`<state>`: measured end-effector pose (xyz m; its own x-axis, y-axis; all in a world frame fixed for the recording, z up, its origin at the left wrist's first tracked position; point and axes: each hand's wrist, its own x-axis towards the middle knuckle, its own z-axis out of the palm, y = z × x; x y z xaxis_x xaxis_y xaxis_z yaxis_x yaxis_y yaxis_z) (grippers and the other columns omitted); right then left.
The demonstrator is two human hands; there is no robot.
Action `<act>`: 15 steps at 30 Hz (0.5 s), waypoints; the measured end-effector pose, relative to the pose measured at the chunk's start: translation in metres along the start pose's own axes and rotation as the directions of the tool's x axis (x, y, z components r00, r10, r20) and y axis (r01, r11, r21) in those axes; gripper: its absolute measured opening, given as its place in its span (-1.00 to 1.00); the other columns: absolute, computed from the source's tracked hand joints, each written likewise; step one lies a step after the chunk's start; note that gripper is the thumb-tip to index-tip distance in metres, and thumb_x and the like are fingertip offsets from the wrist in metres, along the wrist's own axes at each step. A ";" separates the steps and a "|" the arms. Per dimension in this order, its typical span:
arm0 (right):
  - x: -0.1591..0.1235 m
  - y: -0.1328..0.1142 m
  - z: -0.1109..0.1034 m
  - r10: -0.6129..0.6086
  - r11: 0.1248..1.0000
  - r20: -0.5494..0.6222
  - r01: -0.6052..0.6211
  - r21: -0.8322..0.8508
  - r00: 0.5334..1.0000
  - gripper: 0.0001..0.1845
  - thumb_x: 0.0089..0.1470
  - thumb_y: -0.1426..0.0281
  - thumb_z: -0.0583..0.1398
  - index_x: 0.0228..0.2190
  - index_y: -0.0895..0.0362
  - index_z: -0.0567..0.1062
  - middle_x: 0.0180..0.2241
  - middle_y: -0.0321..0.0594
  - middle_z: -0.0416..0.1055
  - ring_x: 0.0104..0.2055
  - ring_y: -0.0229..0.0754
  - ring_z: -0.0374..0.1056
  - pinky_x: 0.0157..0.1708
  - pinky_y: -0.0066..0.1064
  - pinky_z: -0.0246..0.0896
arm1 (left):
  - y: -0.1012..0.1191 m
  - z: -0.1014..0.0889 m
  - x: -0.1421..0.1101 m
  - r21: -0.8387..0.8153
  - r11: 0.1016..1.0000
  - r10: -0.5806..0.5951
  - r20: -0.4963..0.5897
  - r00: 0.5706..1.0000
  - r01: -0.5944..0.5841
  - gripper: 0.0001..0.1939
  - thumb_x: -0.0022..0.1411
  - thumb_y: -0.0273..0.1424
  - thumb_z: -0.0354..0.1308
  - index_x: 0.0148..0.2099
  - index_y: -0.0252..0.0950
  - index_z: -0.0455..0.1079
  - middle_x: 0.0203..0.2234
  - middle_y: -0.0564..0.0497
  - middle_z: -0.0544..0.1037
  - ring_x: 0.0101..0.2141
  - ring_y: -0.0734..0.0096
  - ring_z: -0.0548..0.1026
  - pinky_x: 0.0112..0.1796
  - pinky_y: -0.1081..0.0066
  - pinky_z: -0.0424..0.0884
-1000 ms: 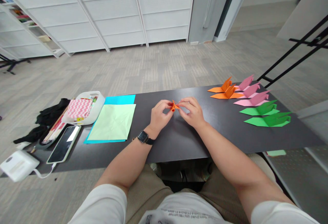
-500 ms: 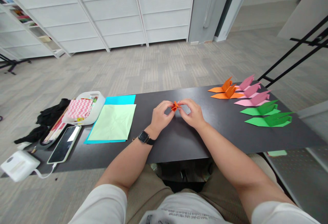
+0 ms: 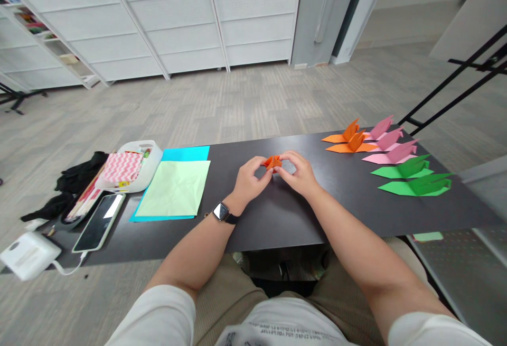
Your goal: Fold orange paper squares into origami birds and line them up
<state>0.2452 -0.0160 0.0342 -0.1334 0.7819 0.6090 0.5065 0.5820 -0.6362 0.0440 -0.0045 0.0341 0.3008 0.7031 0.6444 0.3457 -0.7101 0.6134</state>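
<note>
A small folded piece of orange paper (image 3: pixel 273 163) is held between both hands above the dark table. My left hand (image 3: pixel 250 178), with a watch on its wrist, pinches its left side between thumb and fingers. On the opposite side, my right hand (image 3: pixel 300 175) grips the paper with thumb and fingertips. The fingertips cover the paper's edges. To the right, folded paper birds stand in a row: orange ones (image 3: pixel 348 147), pink ones (image 3: pixel 392 153) and green ones (image 3: pixel 415 185).
Left of my hands lie pale green sheets (image 3: pixel 174 190) over blue sheets (image 3: pixel 188 153). Farther left are a white basket (image 3: pixel 152 169), a phone (image 3: pixel 99 224) on a cable and a white charger (image 3: pixel 31 255). A black metal stand (image 3: pixel 455 79) rises beyond the table's right end.
The orange paper has been turned and opened out, so a wider folded face shows. My right thumb has moved left along its lower edge; both hands keep hold.
</note>
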 end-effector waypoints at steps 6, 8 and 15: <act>0.000 0.000 0.001 0.067 0.997 -0.001 -0.066 0.051 0.998 -0.87 0.20 0.23 0.27 -0.33 0.00 0.49 -0.31 -0.23 0.57 -0.24 -0.07 0.50 -0.13 -0.18 0.42 | 0.007 -0.003 0.002 -0.055 0.998 -0.043 -0.030 0.999 0.042 -0.83 0.40 -0.25 0.29 -0.18 -0.23 0.47 -0.27 0.00 0.63 -0.24 0.34 0.58 -0.13 0.31 0.52; 0.000 -0.001 0.000 0.091 0.993 0.012 -0.092 0.078 0.996 -0.85 0.19 0.20 0.28 -0.33 0.01 0.50 -0.32 -0.24 0.57 -0.24 -0.07 0.50 -0.13 -0.19 0.42 | 0.008 -0.004 0.003 -0.066 0.996 -0.068 -0.015 0.998 0.066 -0.80 0.43 -0.24 0.24 -0.24 -0.23 0.45 -0.31 0.01 0.62 -0.28 0.36 0.56 -0.16 0.32 0.51; -0.002 0.006 0.005 0.194 0.945 0.051 -0.201 0.258 0.980 -0.75 0.24 0.10 0.29 -0.26 0.02 0.56 -0.31 -0.25 0.58 -0.26 -0.12 0.50 -0.13 -0.21 0.45 | -0.001 0.003 0.000 -0.223 0.948 -0.223 0.045 0.974 0.227 -0.79 0.44 -0.19 0.24 -0.12 -0.23 0.49 -0.29 0.00 0.61 -0.30 0.40 0.58 -0.22 0.37 0.56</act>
<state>0.2447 -0.0129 0.0264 -0.0759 0.8903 0.4491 0.2855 0.4509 -0.8457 0.0464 -0.0032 0.0322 0.2560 0.8446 0.4702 0.1979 -0.5219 0.8298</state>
